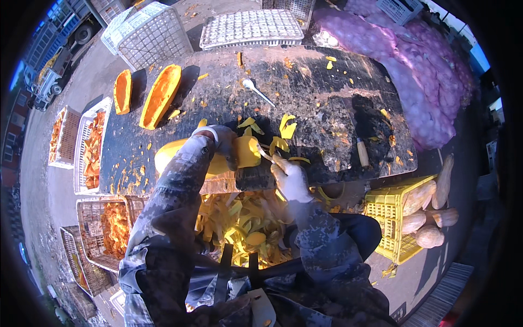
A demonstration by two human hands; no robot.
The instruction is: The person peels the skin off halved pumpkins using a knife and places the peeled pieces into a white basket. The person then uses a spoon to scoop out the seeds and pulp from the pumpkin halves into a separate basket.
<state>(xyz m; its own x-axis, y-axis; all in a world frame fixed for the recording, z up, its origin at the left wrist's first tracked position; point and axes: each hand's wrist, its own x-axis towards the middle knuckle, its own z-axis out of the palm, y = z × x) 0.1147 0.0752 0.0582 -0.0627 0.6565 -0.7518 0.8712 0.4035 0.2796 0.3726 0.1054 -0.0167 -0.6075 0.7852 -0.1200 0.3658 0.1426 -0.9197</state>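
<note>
A peeled yellow squash (pixel 248 152) lies along the near edge of the dark board (pixel 302 106). My left hand (pixel 224 145), in a glove, grips it from above. In my right hand (pixel 291 175), also gloved, is a peeler (pixel 264 153), its head at the squash's right end. Strips of yellow peel (pixel 287 127) lie just beyond. Two hollowed orange squash halves (pixel 161 97) (pixel 122 92) rest at the board's left. A metal spoon (pixel 258 91) lies near the far middle. Toward the right is a wooden-handled tool (pixel 362 153), its far end in shadow.
Below the board's near edge is a heap of peelings (pixel 241 225). A yellow crate (pixel 388 220) and unpeeled squashes (pixel 416 200) stand at right. Crates of orange pieces (pixel 77 163) are at left. White crates (pixel 251 26) and purple net sacks (pixel 408 69) lie beyond the board.
</note>
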